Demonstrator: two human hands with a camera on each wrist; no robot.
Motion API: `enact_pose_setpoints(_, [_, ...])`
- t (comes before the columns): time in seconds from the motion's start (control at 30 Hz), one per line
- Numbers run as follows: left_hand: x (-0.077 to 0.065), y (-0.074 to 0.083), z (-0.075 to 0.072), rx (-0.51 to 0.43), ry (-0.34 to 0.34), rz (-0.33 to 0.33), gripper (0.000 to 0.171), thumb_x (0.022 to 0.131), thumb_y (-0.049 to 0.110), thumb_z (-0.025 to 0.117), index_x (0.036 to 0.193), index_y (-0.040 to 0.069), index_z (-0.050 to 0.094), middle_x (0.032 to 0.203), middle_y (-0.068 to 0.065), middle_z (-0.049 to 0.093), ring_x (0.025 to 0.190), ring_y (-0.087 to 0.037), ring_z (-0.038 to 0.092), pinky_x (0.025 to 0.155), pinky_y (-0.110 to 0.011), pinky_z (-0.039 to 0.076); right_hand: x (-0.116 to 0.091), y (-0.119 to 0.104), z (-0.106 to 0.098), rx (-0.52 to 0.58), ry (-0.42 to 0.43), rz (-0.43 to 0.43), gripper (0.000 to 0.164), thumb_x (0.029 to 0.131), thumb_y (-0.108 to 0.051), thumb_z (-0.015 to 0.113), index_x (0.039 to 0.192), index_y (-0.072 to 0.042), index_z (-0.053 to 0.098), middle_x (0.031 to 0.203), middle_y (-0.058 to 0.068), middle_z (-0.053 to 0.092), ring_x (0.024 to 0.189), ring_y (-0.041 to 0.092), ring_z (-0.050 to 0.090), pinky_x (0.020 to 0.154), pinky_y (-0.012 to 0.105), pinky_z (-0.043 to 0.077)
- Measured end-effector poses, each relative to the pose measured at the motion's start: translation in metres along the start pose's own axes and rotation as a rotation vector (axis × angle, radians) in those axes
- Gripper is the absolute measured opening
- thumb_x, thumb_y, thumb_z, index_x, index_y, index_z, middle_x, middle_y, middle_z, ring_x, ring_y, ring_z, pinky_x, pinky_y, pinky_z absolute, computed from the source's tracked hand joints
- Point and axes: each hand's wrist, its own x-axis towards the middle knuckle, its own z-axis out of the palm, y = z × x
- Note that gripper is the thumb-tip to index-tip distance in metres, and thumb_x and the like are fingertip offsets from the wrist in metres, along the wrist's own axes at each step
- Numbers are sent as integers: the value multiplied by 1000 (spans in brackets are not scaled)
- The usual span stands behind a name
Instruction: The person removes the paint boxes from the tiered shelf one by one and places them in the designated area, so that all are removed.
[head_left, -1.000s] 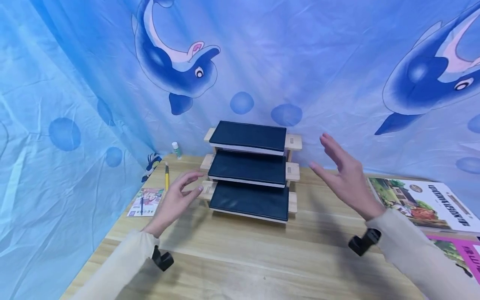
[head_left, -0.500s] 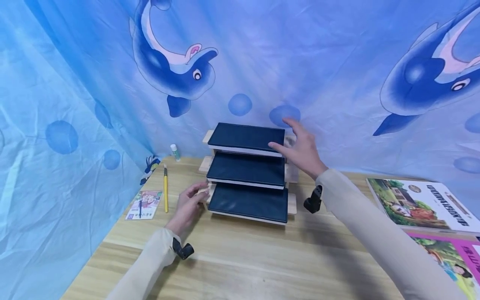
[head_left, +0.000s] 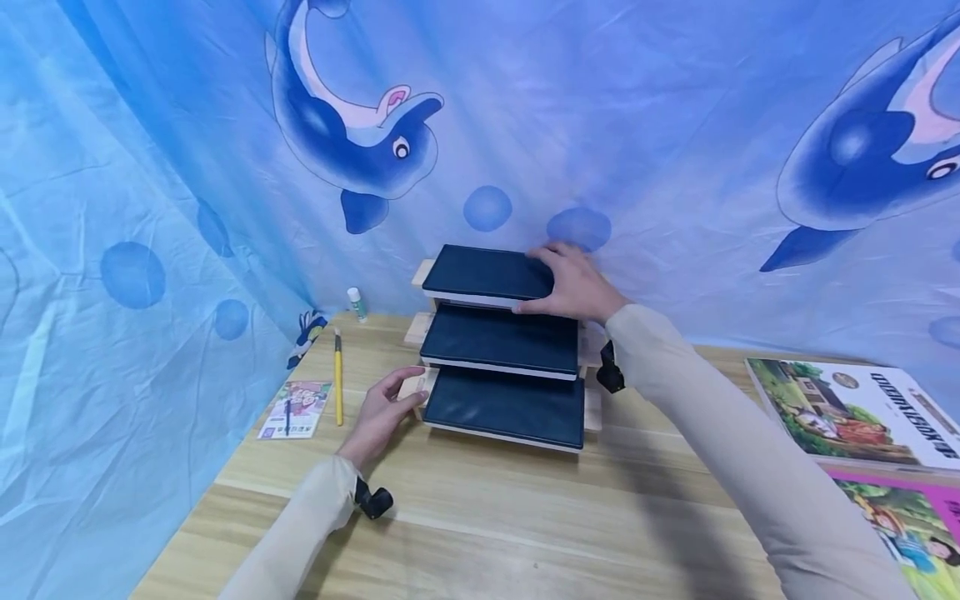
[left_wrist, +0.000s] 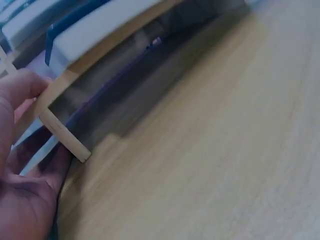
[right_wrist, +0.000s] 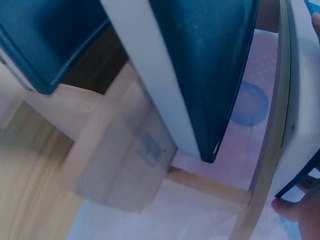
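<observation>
A three-tier wooden stand (head_left: 418, 329) carries a top tray (head_left: 480, 271), a middle tray (head_left: 498, 340) and a bottom tray (head_left: 502, 408), each dark inside with white sides. My left hand (head_left: 382, 417) grips the left end of the stand's lowest board; the left wrist view has its fingers around the wood beside a short leg (left_wrist: 65, 135). Across the right end of the top tray, my right hand (head_left: 573, 283) holds on with thumb at the front edge and fingers at the back. Only part of that hand (right_wrist: 307, 215) shows in the right wrist view.
Left of the stand lie a glue stick (head_left: 357, 305), a yellow-handled brush (head_left: 338, 379) and a small printed booklet (head_left: 307, 400). Picture books (head_left: 855, 412) lie at the table's right. A blue dolphin curtain (head_left: 660, 150) hangs close behind the stand.
My left hand has moved right onto the stand's lowest board end. My right hand has swung left from the open air to the top tray and taken hold of its right end.
</observation>
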Motion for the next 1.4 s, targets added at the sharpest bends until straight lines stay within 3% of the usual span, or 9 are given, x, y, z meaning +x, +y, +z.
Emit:
enact_pose_setpoints(0.17, [0,-3,-3,27,-11,42,43,78,17,71,117,8,56,127,-4,51,126,-12,35,93,-20,35,8,-2,6,-30,-35,-26,95,60,-73,61,137,-23,37,141,9,30,128,33,24,98,59,21])
enact_pose_setpoints(0.27, [0,-2,-4,46,-28,34,43,78,18,71,118,9,56,129,-3,49,126,-11,33,92,-17,34,9,-1,9,-35,-48,-11,94,59,-74,61,136,-26,37,142,10,28,128,35,22,97,60,21])
enact_pose_setpoints(0.47, [2,1,-2,99,-56,28,42,79,20,70,118,12,56,131,-3,48,126,-13,32,82,-14,39,5,2,11,-49,-43,20,87,63,-68,64,135,-29,38,140,10,29,124,33,24,95,62,19])
enact_pose_setpoints(0.77, [-1,0,2,95,-30,42,39,80,19,69,116,11,57,129,-1,49,124,-11,35,60,-17,43,4,2,12,-59,-16,10,81,65,-65,64,133,-28,41,137,8,34,121,32,27,93,60,20])
enact_pose_setpoints(1.23, [-1,4,7,142,0,54,36,81,16,67,116,14,57,127,1,50,118,-11,39,51,-18,39,-13,7,0,-35,74,7,85,63,-69,63,134,-27,42,139,10,34,123,35,27,94,62,19])
enact_pose_setpoints(1.4, [-2,3,6,115,4,40,36,81,15,67,116,13,57,128,0,49,105,-12,45,48,-18,38,-24,9,-6,-45,75,2,86,63,-68,63,134,-26,41,138,13,34,123,38,26,92,62,21])
